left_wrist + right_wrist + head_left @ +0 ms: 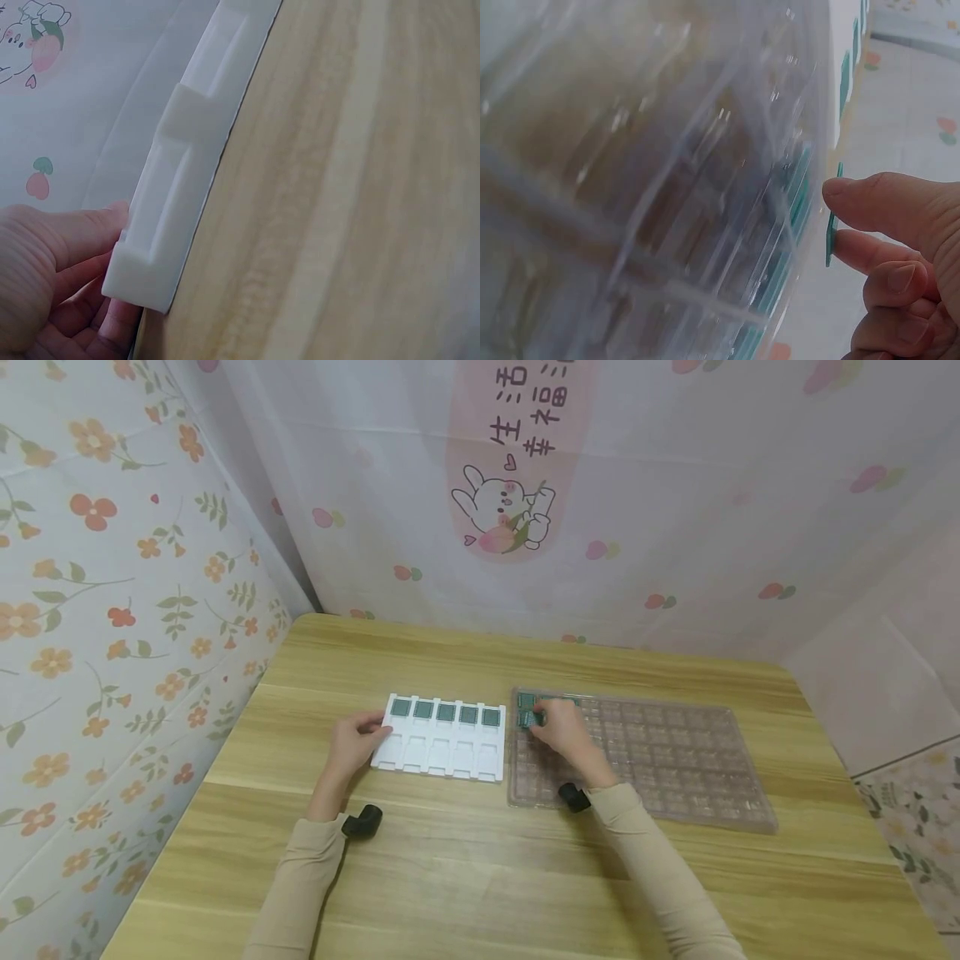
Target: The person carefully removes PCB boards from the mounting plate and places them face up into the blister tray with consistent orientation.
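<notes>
My left hand [356, 745] grips the left end of a white plastic tray [442, 768], thumb on top at its edge. In the left wrist view the thumb and fingers hold the corner of this white tray [180, 172]. A row of several small green circuit boards [446, 713] fills the tray's far row of slots; the nearer slots hold none. Over the left end of a clear plastic tray [675, 760], my right hand [564, 728] pinches one green circuit board [831, 232] between thumb and index finger, seen edge-on in the right wrist view.
More green boards [527, 700] lie in the clear tray's far left pockets, partly hidden by the right hand. Both trays lie side by side on a wooden table [465, 877]. A printed curtain [375, 485] hangs behind the table and a floral one at left.
</notes>
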Motion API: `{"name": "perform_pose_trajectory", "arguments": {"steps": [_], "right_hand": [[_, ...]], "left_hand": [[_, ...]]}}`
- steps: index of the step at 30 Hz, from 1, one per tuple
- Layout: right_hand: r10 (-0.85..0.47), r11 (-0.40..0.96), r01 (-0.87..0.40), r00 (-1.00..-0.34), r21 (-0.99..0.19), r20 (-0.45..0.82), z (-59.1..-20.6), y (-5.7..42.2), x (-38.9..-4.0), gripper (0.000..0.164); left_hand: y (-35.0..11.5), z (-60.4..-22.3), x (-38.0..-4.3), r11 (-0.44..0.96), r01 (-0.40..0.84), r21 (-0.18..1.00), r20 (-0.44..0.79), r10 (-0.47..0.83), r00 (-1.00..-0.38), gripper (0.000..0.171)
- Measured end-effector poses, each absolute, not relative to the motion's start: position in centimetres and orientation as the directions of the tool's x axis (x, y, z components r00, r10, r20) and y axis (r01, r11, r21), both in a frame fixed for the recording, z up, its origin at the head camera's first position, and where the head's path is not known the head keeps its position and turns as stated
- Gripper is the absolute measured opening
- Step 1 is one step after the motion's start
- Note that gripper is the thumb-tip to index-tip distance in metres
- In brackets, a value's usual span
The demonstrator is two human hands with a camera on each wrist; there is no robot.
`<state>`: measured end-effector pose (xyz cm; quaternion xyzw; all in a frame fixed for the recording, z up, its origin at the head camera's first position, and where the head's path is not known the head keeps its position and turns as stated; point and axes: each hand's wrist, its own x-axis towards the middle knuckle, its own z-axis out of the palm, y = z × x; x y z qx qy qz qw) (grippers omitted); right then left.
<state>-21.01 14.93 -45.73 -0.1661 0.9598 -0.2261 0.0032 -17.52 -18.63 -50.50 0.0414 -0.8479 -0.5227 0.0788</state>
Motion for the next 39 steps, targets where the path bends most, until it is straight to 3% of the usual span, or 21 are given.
{"name": "perform_pose_trajectory", "arguments": {"steps": [21, 39], "right_hand": [[-0.253, 0.894, -0.187, -0.960, -0.407, -0.116, -45.5, 17.0, -22.2, 0.032], [-0.312, 0.871, -0.223, -0.939, -0.438, -0.144, -45.2, 17.7, -22.6, 0.029]], "left_hand": [[-18.6, -50.5, -17.5, 0.460, 0.013, 0.888, 0.086, -0.138, -0.987, 0.029], [-18.7, -50.6, -17.5, 0.454, 0.023, 0.891, 0.100, -0.145, -0.984, 0.028]]}}
